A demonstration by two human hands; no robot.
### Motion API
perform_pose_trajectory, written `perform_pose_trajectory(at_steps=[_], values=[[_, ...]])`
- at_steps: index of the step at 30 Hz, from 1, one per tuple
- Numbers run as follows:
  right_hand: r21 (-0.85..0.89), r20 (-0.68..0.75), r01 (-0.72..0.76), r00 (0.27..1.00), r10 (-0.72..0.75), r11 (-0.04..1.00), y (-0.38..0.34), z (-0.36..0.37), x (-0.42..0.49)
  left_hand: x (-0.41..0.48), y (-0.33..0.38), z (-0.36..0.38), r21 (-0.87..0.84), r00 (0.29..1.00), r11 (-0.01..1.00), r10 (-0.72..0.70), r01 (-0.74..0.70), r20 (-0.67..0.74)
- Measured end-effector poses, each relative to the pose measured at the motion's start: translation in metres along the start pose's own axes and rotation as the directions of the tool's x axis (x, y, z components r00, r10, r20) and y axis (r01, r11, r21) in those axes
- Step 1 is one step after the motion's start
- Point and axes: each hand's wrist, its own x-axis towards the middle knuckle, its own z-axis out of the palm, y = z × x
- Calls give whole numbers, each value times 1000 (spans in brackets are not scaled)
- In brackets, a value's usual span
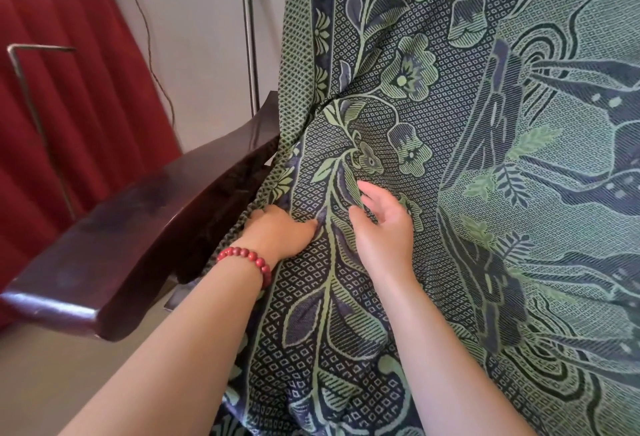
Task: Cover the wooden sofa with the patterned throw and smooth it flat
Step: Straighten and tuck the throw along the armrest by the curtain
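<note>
Throw [450, 124], green and dark blue with leaf and flower pattern, is draped over the wooden sofa [138, 228], covering backrest and seat across most of the view. Only the dark glossy armrest at the left is left exposed. Fabric is bunched into creases where seat meets back, beside the armrest's inner edge.

Left hand [280, 231] is pressed onto the throw just beside the armrest, fingers curled down into the cloth; whether a fold is actually pinched cannot be told. A red bead bracelet [247, 261] is worn on that wrist. Right hand [382, 224] is seen just beside the left, palm turned leftward, fingers spread and loosely bent, with fingertips touching a crease; nothing is gripped.

Behind the armrest, a metal pole with green grip [250, 37] is leaned at the white wall, with a thin wire [149, 37] hanging near it. A red curtain [69, 106] is seen at far left.
</note>
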Motion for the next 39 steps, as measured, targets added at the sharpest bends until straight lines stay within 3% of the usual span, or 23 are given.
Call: perform_pose_trajectory(at_steps=[4,10,14,20,23,26,31,35,39], values=[[5,10,-13,1000,13,1000,1,-3,0,3,0,-11,-31,1000,999,20,-20,19],[9,6,-3,1000,3,1000,5,-2,-1,6,-3,-12,-139,988,990,17,5,157],[10,6,-20,1000,20,1000,6,6,-3,4,-5,-12,-126,975,991,-22,50,220],[-13,19,-17,1000,17,1000,6,12,-8,2,-7,-15,-242,997,970,2,15,71],[-17,12,2,1000,-2,1000,-1,13,-8,4,4,-28,-535,1000,845,-2,14,24],[-27,4,20,1000,-20,999,-6,15,-4,12,4,-32,-613,998,790,-15,-25,-60],[-22,22,-34,999,35,999,11,29,-16,13,-15,-19,-213,993,977,8,-32,-115],[27,-21,-41,999,42,999,13,26,-13,8,-9,-15,82,992,995,61,-52,-108],[64,-39,-27,999,29,998,7,18,-7,-6,2,-21,235,924,961,216,-144,-316]])
